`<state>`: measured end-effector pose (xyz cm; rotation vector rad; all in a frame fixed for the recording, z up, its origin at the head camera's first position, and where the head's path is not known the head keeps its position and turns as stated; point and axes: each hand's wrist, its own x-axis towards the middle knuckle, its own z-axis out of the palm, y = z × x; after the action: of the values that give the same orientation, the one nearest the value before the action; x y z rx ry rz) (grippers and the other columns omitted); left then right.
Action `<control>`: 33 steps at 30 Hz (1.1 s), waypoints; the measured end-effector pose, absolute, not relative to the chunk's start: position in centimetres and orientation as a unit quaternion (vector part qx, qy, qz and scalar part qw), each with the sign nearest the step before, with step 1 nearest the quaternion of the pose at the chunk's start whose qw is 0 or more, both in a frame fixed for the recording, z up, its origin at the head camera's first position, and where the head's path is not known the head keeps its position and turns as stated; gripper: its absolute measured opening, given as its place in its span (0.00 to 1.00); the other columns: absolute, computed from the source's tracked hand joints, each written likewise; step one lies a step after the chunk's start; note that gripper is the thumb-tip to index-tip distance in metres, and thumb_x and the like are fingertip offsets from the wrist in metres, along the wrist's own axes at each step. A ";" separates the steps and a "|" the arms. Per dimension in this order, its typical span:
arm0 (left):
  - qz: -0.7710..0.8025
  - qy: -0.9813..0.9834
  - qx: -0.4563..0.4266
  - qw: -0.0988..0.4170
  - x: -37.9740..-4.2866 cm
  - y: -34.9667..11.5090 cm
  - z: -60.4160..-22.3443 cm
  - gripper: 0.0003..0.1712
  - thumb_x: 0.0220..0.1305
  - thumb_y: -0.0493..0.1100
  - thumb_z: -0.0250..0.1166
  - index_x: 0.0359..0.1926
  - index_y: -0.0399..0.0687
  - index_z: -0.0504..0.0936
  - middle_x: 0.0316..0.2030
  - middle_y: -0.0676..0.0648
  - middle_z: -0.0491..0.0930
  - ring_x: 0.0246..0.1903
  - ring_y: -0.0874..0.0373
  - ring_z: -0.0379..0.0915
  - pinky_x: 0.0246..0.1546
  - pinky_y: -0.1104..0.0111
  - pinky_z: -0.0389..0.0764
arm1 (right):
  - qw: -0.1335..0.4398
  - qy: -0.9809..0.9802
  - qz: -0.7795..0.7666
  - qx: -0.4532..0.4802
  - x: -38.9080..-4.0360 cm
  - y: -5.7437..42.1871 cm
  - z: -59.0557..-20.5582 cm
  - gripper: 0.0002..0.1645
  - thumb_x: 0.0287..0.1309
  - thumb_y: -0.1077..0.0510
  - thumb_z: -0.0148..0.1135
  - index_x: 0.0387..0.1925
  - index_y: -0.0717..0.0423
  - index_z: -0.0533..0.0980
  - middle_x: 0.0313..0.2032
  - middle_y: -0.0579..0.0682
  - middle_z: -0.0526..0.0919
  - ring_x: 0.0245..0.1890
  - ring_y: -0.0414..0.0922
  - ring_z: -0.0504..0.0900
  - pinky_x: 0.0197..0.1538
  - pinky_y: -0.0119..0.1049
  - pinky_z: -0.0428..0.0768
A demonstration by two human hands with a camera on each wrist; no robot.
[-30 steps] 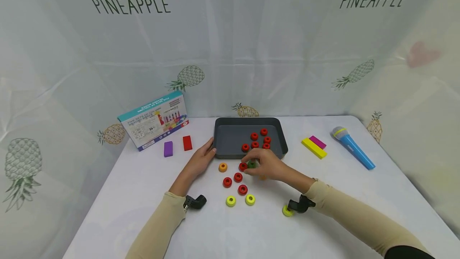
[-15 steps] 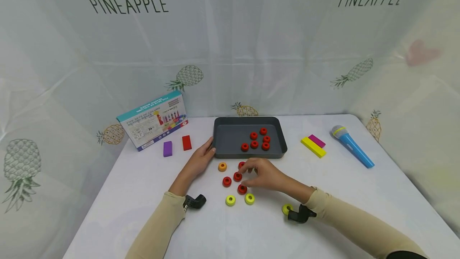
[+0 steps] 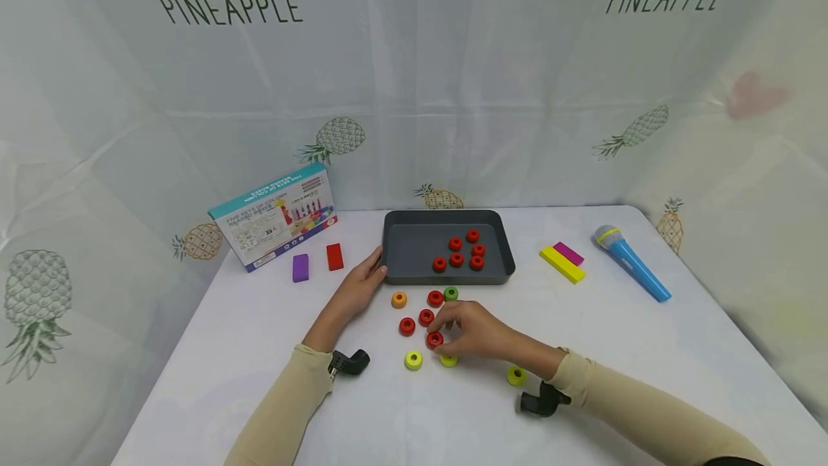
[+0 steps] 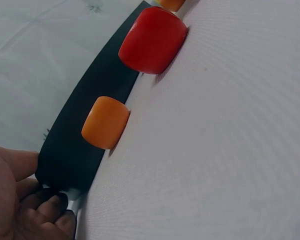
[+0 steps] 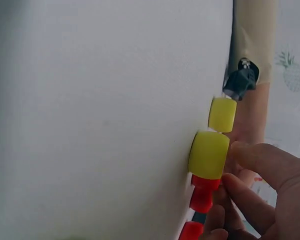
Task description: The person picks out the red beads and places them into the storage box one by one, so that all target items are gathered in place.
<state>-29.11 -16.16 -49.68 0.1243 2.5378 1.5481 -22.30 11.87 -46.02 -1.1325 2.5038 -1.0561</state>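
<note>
My left hand (image 3: 358,288) holds the front left corner of a dark grey tray (image 3: 414,243), its thumb (image 4: 21,163) against the front wall in the left wrist view. Several red beads (image 3: 456,259) lie in the tray. In front of it, the thumb and forefinger of my right hand (image 3: 481,333) pinch a red bead (image 3: 435,340) at table level. In the right wrist view a nearer yellow bead (image 5: 209,155) partly hides that grip. More red beads (image 3: 407,326), an orange bead (image 3: 399,300), a green bead (image 3: 451,293) and yellow beads (image 3: 413,359) are scattered around.
A printed box (image 3: 274,218) leans at the back left. Near it lie a purple block (image 3: 300,268) and a red block (image 3: 334,257). On the right are a yellow block (image 3: 562,265), a magenta block (image 3: 568,253) and a blue toy microphone (image 3: 634,265).
My right hand has moved from beside the tray's front wall toward me, down to the front red bead. The green bead shows again behind it. My left hand has stayed at the tray.
</note>
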 end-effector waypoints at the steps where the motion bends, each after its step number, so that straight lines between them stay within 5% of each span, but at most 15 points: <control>1: 0.519 0.850 0.041 0.083 -29.1 -16.2 -49.7 0.35 0.78 0.56 0.52 0.80 0.70 0.51 0.80 0.57 0.52 0.80 0.54 0.45 0.78 0.51 0.53 | 0.100 0.846 -0.358 -0.382 -22.2 11.8 -46.0 0.13 0.53 0.57 0.76 0.43 0.49 0.87 0.38 0.43 0.87 0.37 0.46 0.80 0.39 0.32 0.80; 33: 0.519 0.850 0.047 0.082 -29.1 -16.3 -49.7 0.36 0.78 0.55 0.53 0.80 0.68 0.51 0.79 0.57 0.52 0.80 0.55 0.45 0.78 0.52 0.54 | 0.095 0.865 -0.347 -0.350 -22.5 11.2 -46.2 0.12 0.54 0.59 0.74 0.42 0.47 0.86 0.37 0.37 0.86 0.37 0.43 0.80 0.41 0.32 0.80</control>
<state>-29.12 -16.35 -49.68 0.1403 2.5381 1.5505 -22.49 11.15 -46.19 -1.0386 2.5625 -1.0295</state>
